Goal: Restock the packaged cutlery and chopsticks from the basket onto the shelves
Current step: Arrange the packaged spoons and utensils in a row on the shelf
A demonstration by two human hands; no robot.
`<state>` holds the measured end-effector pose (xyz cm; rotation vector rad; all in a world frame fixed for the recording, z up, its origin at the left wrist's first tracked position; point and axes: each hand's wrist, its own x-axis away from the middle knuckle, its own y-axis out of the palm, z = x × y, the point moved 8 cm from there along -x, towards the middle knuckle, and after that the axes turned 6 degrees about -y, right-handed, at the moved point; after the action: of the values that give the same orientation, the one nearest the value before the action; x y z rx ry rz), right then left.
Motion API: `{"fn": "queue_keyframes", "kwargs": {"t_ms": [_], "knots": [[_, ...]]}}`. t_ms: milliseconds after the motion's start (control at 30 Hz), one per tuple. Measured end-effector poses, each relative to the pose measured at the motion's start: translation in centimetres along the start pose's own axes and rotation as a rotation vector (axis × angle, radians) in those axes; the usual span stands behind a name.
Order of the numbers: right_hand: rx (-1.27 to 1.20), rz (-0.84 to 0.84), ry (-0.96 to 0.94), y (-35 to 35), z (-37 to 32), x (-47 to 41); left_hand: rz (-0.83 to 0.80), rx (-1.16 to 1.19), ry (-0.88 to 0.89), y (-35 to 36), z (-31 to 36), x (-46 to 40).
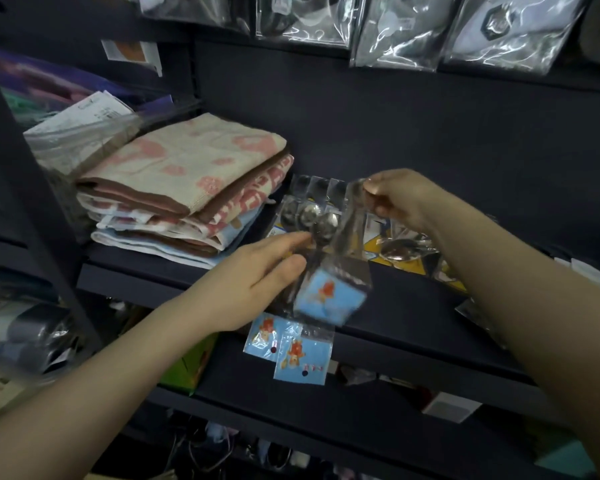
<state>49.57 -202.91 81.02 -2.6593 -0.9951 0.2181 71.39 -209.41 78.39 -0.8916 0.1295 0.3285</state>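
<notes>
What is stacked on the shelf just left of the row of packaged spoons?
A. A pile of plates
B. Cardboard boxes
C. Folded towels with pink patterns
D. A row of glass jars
C: a stack of folded towels, beige and brown with pink shapes, lies on the dark shelf beside the packaged spoons.

No text, brand or number can be read: the print on the white paper insert and on the blue spoon packet cards is too blurred.
</notes>
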Motion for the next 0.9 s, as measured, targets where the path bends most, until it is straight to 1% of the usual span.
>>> {"fn": "queue_keyframes", "kwargs": {"t_ms": [33, 133, 200, 267, 367, 533, 667, 733, 900], "knots": [[0.04, -0.033, 0.0, 0.3, 0.3, -0.1, -0.043, -0.043, 0.01, 0.5, 0.1, -0.1], [0.124, -0.063, -0.021, 1.6, 1.3, -0.3, -0.165, -0.369, 0.05, 2.7, 0.4, 0.1], [0.137, -0.056, -0.053, 2.3, 1.6, -0.5, -0.169, -0.511, 0.041, 3.3, 0.3, 0.2], [0.167, -0.052, -0.075, 2.8, 1.6, -0.6, -0.169, -0.57, 0.01, 3.3, 0.0, -0.2], [0.295, -0.042, -0.101, 3.5, 1.8, -0.8, -0.168, -0.587, 0.014, 3.2, 0.0, -1.0], [0.599, 0.002, -0.158, 3.3, 1.2, -0.9, -0.181, -0.583, 0.003, 3.5, -0.6, -1.3], [0.605, -0.01, -0.161, 3.8, 0.7, -1.3, -0.166, -0.516, -0.02, 3.0, -1.0, -0.9], [0.614, -0.027, -0.163, 4.3, 0.9, -1.8, -0.134, -0.536, -0.026, 2.5, -1.3, -0.6], [0.557, -0.039, -0.229, 5.1, 0.5, -2.7, -0.161, -0.528, -0.026, 2.8, -1.9, -0.3]]}}
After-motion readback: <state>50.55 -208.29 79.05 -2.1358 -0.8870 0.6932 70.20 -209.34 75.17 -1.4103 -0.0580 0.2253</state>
